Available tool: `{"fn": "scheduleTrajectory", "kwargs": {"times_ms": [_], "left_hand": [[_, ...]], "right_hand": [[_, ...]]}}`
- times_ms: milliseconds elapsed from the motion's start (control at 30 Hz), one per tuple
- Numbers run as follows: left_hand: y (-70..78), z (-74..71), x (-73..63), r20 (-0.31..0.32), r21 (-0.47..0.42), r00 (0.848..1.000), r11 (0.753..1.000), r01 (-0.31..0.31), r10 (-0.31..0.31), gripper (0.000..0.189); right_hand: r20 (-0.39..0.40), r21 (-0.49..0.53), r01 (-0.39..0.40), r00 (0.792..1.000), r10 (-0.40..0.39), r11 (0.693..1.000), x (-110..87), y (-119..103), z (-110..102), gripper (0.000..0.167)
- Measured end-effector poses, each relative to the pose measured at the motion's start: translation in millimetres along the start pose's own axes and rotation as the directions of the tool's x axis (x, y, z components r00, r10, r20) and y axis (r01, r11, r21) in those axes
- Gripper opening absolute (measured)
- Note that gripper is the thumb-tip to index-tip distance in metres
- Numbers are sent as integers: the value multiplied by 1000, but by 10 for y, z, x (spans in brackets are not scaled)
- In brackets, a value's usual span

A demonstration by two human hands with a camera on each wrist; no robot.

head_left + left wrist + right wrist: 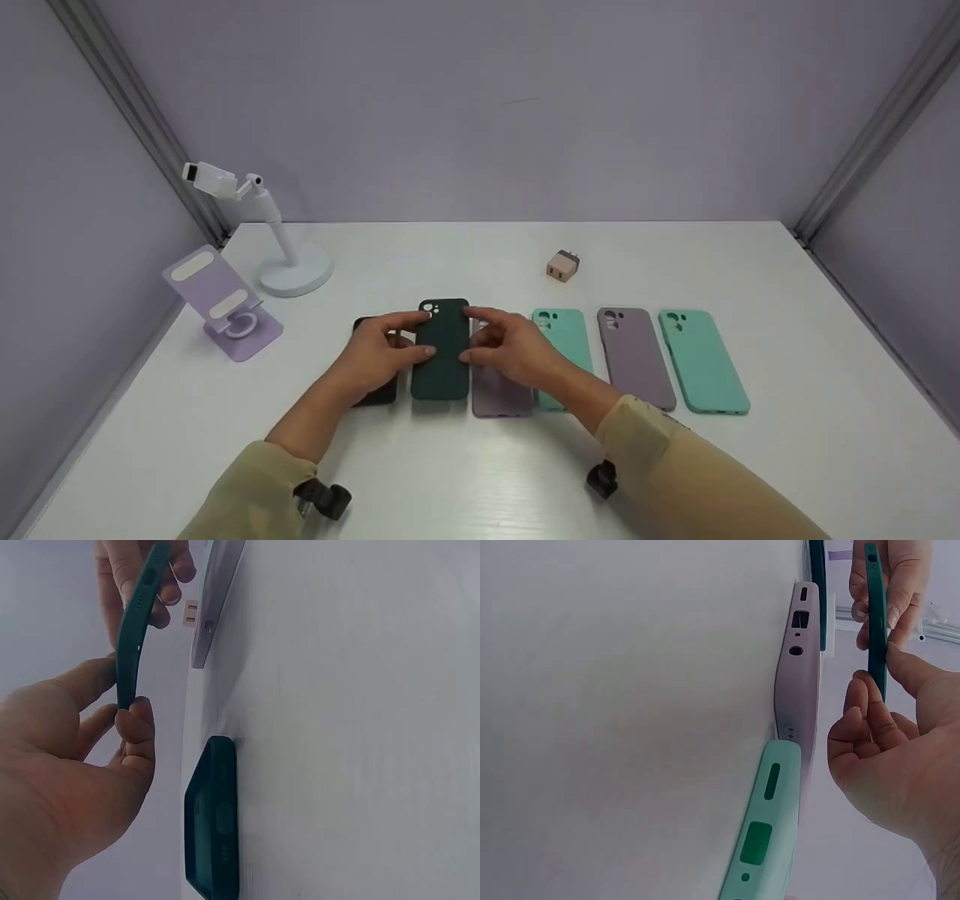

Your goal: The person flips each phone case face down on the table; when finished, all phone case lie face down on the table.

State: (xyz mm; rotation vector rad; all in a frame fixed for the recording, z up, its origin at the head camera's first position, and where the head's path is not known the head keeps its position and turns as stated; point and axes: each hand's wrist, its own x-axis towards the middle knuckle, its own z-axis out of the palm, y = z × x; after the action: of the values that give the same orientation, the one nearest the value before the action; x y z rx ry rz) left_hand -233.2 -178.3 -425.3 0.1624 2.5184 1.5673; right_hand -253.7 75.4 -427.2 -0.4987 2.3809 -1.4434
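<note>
Between both hands is a dark green phone case (pixel 442 371), its back with the camera cutouts turned up. My left hand (pixel 375 356) pinches its left edge, thumb on the back, and my right hand (pixel 519 349) pinches the right edge. The left wrist view shows the held case (pixel 133 634) edge-on, raised off the table. Under my left hand lies another dark case (pixel 381 394), partly hidden; it looks dark green (pixel 223 817) from the left wrist. A purple case (pixel 502 401) lies below my right hand, beside a mint green case (pixel 564 334) partly covered by the wrist.
Farther right lie a second purple case (pixel 637 360) and a second mint case (pixel 705 364). A pink charger plug (pixel 562 266) sits behind the row. At the left stand a purple phone stand (pixel 244 330) and a white stand with a round base (pixel 296 270). Walls enclose the white table (pixel 450 480).
</note>
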Motion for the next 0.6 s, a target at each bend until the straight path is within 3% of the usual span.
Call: {"fn": "scheduleTrajectory", "kwargs": {"times_ms": [167,600], "left_hand": [[-22,14,18,-2,20,1000,1000,13,-13,60],[-102,36,28,-2,20,1000,1000,-22,22,59]], "right_hand": [[-2,-39,-3,1000,3,999,15,-12,22,73],[5,-125,8,1000,-7,992,55,-4,72,73]]}}
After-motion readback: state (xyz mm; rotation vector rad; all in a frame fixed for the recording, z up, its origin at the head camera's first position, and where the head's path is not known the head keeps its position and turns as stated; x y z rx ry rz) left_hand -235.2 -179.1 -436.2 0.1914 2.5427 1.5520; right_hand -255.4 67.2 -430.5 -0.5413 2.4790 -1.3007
